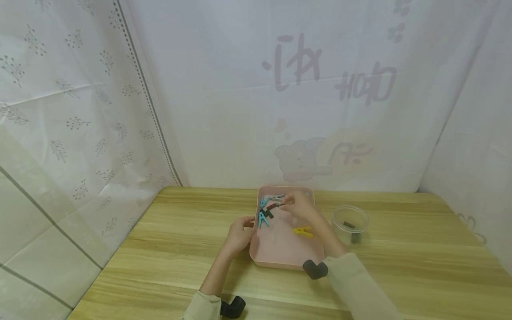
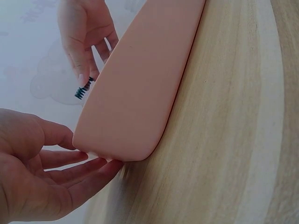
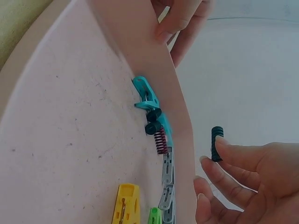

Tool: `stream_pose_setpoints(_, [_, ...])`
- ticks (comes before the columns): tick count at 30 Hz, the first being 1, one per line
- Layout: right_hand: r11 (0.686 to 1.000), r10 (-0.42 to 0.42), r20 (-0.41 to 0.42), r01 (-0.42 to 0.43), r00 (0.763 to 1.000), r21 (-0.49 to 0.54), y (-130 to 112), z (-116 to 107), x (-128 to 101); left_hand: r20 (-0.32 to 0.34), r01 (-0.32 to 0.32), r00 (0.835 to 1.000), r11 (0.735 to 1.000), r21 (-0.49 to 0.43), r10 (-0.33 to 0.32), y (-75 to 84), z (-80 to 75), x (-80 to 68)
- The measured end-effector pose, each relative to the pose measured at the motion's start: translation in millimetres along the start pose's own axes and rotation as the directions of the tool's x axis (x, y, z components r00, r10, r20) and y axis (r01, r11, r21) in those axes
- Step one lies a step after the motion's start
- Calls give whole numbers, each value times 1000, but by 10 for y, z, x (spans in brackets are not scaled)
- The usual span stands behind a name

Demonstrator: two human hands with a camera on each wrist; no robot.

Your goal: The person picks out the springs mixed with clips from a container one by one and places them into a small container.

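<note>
A pink tray (image 1: 280, 258) lies in the middle of a wooden table. My left hand (image 1: 241, 232) rests against its left wall with fairly straight fingers (image 2: 79, 170) touching the tray's corner (image 2: 131, 116). My right hand (image 1: 295, 204) hovers over the far end of the tray and pinches a small dark spring (image 3: 216, 143) between thumb and fingertips; the spring (image 2: 81, 91) also shows in the left wrist view. Inside the tray lie blue clips (image 1: 262, 214), a yellow clip (image 1: 304, 231), a magenta spring (image 3: 160, 140) and grey clip halves (image 3: 167, 182).
A clear plastic cup (image 1: 350, 221) with a dark spring inside stands right of the tray. The wooden table (image 1: 400, 266) spreads on both sides. White printed curtains (image 1: 280, 89) close off the back and the sides.
</note>
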State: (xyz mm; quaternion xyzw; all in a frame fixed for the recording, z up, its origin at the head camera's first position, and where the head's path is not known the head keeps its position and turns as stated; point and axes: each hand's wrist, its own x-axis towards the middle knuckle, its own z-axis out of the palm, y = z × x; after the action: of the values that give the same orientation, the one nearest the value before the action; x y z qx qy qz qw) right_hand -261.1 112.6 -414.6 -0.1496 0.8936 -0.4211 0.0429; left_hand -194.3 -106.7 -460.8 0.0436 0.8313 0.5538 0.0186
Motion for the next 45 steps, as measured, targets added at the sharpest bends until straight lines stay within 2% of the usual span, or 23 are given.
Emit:
stream_pose_setpoints(7, [999,-22,-8,23,1000,29,5,0,-36,4,9,1000,1000,-20,-9,8,3,-11])
stream_pose_setpoints(27, [999,-2,-49,5,999,52,28,16,-175,-1,-6,1000,1000,-10,6,7,-4,-16])
stream_pose_setpoints(38, [992,64,-54,-58,996,113,44,42,-222,-3,-6,1000,1000,2,6,5,-6,-12])
stream_pose_setpoints(45, [992,40,-78,-30,996,125,36,39,-272,-5,-6,1000,1000,2,6,8,-7,-10])
